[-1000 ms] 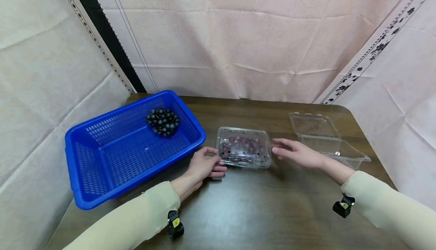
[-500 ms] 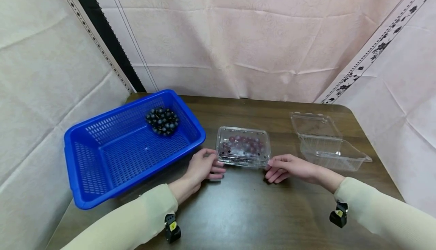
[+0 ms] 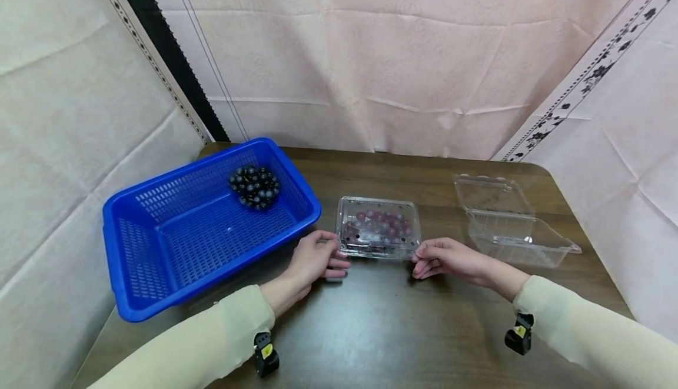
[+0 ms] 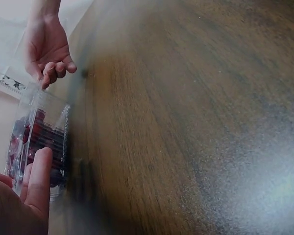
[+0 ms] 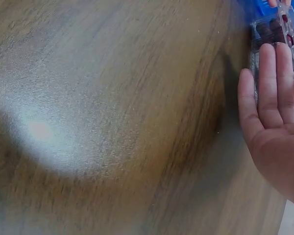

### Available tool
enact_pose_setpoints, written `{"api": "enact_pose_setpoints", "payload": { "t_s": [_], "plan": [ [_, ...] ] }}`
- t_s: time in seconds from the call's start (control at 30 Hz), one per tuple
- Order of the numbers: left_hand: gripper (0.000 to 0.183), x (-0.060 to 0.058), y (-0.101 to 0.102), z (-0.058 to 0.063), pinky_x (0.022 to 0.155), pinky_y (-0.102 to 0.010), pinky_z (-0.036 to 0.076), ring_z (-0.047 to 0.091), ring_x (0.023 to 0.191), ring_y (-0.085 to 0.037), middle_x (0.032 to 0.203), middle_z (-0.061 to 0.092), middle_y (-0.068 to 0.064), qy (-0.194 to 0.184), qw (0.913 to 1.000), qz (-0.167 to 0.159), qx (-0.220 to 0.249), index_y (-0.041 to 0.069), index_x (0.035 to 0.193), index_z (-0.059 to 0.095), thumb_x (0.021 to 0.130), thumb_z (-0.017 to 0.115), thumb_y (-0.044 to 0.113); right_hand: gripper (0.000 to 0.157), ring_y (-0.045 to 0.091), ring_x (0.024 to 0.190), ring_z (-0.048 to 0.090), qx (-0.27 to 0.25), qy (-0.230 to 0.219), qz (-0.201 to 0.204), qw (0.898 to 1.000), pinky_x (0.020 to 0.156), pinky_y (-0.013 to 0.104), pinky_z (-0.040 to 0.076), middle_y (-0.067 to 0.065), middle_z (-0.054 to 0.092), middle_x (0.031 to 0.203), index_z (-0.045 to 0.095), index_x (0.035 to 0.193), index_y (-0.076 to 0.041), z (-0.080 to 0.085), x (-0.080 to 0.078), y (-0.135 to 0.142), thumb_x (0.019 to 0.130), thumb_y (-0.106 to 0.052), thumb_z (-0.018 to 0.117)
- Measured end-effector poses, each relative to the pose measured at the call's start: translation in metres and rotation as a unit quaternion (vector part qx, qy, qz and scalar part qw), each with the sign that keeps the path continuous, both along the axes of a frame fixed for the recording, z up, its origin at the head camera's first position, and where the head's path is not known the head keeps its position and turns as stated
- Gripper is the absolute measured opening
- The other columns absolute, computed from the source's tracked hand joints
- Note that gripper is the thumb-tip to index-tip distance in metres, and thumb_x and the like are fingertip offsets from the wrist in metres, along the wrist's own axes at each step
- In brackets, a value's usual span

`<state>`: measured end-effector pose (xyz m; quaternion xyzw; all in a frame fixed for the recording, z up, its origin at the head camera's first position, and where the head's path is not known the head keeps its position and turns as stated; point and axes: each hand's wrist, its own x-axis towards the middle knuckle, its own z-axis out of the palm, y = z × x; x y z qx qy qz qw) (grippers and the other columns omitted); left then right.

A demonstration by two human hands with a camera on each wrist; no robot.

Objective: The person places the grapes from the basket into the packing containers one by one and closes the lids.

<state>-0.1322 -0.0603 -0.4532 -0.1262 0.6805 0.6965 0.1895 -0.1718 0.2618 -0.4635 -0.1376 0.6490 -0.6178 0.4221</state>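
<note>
In the head view a clear plastic clamshell box (image 3: 378, 228) with red grapes (image 3: 382, 224) inside sits on the table, its lid down. My left hand (image 3: 313, 258) pinches the rim at its front left corner, the other fingers stretched out. At the front right corner my right hand (image 3: 447, 261) pinches the rim between thumb and forefinger. The left wrist view shows the right hand (image 4: 48, 46) at the far end of the box (image 4: 36, 139). Straight lower fingers of the right hand (image 5: 277, 117) lie in front of the box in the right wrist view.
A blue plastic basket (image 3: 196, 259) stands at the left, with a bunch of dark grapes (image 3: 254, 187) in its far right corner. To the right lies another clear clamshell box (image 3: 516, 239), its lid raised back. Cloth walls (image 3: 344, 71) enclose the brown table (image 3: 360, 330).
My right hand has come from the box's right side to its front right corner, and its fingers have drawn in. The left hand stays at the left corner. The box has hardly moved.
</note>
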Motion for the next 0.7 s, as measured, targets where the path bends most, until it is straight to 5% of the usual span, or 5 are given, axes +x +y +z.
{"api": "enact_pose_setpoints", "payload": {
  "t_s": [0.27,0.7],
  "plan": [
    [0.031,0.002,-0.003,0.004,0.069,-0.044,0.061,0.072,0.082,-0.029,0.109,0.067,-0.025,-0.004,1.0000,-0.003,0.002,0.006,0.129,0.050,0.099,0.049,0.016,0.034,0.026,0.102,0.067,-0.007,-0.003,-0.015,1.000,0.094,0.045,0.053,0.013,0.071,0.103,0.049,0.115,0.013,-0.002,0.000,-0.001,0.105,-0.018,0.040],
    [0.037,0.014,-0.018,0.015,0.066,-0.041,0.061,0.072,0.083,-0.030,0.109,0.065,-0.027,-0.029,0.9982,-0.052,-0.009,-0.001,0.131,0.048,0.098,0.050,0.017,0.036,0.027,0.104,0.067,-0.015,-0.025,-0.060,0.998,0.097,0.044,0.052,0.016,0.069,0.109,0.048,0.121,0.012,-0.004,-0.002,-0.014,0.104,-0.019,0.043]
  ]
}}
